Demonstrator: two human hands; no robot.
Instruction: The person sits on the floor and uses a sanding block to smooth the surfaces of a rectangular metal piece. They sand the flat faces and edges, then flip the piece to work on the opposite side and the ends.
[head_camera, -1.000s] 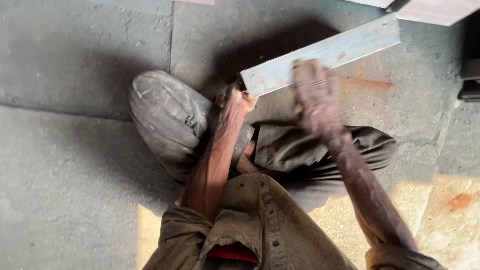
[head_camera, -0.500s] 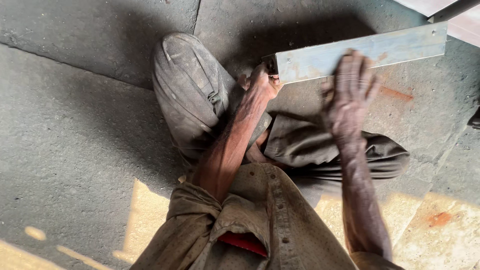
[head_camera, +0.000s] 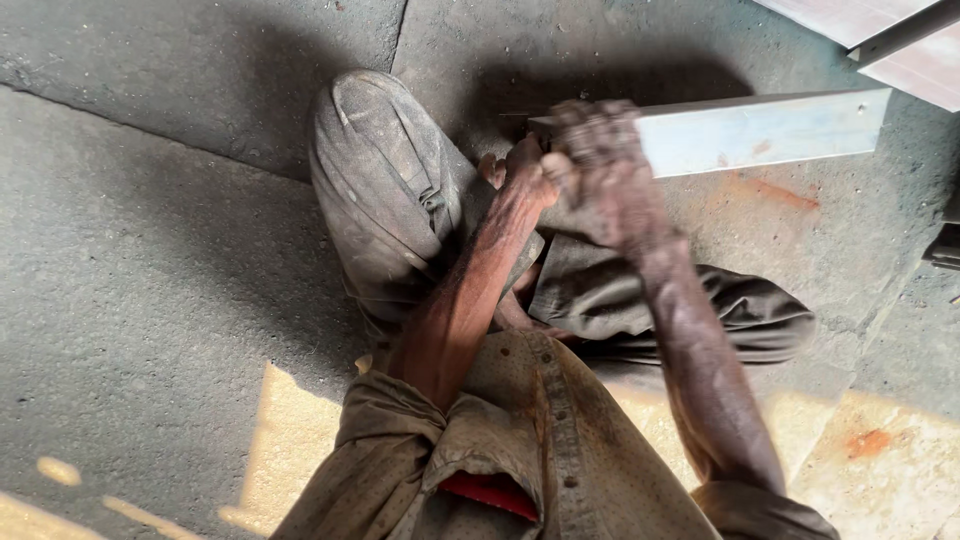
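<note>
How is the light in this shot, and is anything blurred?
Head view: the right hand is smeared by motion blur; the left hand beside it is sharper. The metal bar catches bright light, a dark shadow lies on the floor behind the hands, and sun patches fall near the bottom edge.

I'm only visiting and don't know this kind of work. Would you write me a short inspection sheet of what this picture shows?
Surface: rough grey concrete floor with seams, sunlit patches and orange stains.
Job's things: a pale flat metal strip lying across the floor, near end covered by the hands.
Clutter: nothing seen.
Hands: the right hand is closed over the strip's near end, blurred; the left hand is at the same end, grip unclear.
Cables: nothing seen.
Surroundings: the person's bent knee in dusty grey trousers, a pale panel at the top right corner, a dark object at the right edge.
</note>
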